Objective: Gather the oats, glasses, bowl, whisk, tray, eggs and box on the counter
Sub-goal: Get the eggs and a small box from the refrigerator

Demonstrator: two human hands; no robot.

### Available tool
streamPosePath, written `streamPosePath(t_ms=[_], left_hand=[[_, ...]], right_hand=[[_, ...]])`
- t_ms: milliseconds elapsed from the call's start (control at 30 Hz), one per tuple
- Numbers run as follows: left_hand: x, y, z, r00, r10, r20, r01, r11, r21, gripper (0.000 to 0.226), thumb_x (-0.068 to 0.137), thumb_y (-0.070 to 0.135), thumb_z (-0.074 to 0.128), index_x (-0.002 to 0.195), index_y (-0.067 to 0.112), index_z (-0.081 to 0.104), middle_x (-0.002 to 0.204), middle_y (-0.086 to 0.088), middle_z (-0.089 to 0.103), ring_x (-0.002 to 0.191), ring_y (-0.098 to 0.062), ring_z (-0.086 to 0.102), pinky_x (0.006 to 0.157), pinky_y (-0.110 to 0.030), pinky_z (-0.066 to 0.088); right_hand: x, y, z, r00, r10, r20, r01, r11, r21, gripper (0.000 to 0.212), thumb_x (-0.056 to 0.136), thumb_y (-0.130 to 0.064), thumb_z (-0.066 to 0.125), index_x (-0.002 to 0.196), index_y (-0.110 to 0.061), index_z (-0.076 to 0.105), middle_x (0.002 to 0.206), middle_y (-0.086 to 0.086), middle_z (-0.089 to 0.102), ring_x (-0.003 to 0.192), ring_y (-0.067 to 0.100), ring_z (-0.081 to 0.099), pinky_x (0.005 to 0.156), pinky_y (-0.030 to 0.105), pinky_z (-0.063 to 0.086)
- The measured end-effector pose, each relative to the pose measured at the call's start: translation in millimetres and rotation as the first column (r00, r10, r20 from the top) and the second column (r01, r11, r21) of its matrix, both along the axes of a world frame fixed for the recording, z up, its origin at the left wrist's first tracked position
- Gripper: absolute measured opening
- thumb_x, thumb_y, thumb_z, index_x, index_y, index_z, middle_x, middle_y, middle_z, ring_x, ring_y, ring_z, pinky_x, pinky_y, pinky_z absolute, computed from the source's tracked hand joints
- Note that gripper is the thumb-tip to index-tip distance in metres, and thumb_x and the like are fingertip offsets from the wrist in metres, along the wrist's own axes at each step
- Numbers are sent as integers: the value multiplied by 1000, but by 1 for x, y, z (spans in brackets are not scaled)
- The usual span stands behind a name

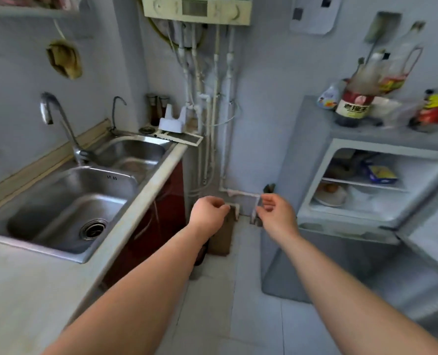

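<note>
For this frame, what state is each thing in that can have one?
fridge door, open
faucet, no water seen running
left hand, loosely curled, holding nothing
right hand, loosely curled, holding nothing
blue box, on a fridge shelf

The dark bottle (354, 106) atop the fridge (305, 155) bears a label — Chinese characters, seemingly 老抽王.
</note>
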State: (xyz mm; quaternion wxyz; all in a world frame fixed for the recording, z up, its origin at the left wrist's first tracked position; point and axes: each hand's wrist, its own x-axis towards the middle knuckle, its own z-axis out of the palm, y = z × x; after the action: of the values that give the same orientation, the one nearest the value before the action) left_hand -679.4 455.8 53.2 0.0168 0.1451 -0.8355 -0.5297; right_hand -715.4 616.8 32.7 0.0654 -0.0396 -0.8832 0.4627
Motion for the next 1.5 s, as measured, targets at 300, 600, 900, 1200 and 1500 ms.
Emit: streamPosePath(t_ms=[300,600,900,1200,1500], left_hand=[[-31,173,-10,978,-210,11,210,978,15,11,88,19,62,94,14,70,72,2,62,69,-13,56,57,-20,43],[-64,252,-28,935,-344,88,342,939,42,33,93,22,59,123,10,63,115,-6,67,90,-17,59,77,-25,47],[-129,282,-50,896,-420,143,416,907,61,31,91,22,60,119,10,66,113,-5,68,97,-21,63,79,-25,48],[-184,306,-67,857,-475,200,470,879,76,19,90,21,59,103,11,69,96,-3,69,83,-22,62,70,-24,47],[-219,360,-100,877,-419,237,409,908,91,30,93,20,56,121,13,64,107,-3,68,96,-23,65,78,-31,54]], right_hand=[[8,179,-6,980,-199,25,199,980,-12,33,86,-7,62,119,-6,61,117,11,65,105,24,62,94,30,45],[0,260,-25,943,-320,88,322,947,-15,35,90,-11,59,125,-10,57,122,9,61,109,22,59,95,30,45],[-51,291,-49,900,-414,134,421,906,-31,30,89,-8,60,119,-6,63,119,12,64,107,25,61,93,27,44],[-96,312,-65,861,-471,193,488,871,-51,27,89,-9,60,115,-10,66,115,8,66,99,18,60,89,24,44],[-139,356,-91,867,-439,235,462,885,-54,25,87,-18,60,111,-24,66,112,-1,68,100,18,64,96,40,51]])
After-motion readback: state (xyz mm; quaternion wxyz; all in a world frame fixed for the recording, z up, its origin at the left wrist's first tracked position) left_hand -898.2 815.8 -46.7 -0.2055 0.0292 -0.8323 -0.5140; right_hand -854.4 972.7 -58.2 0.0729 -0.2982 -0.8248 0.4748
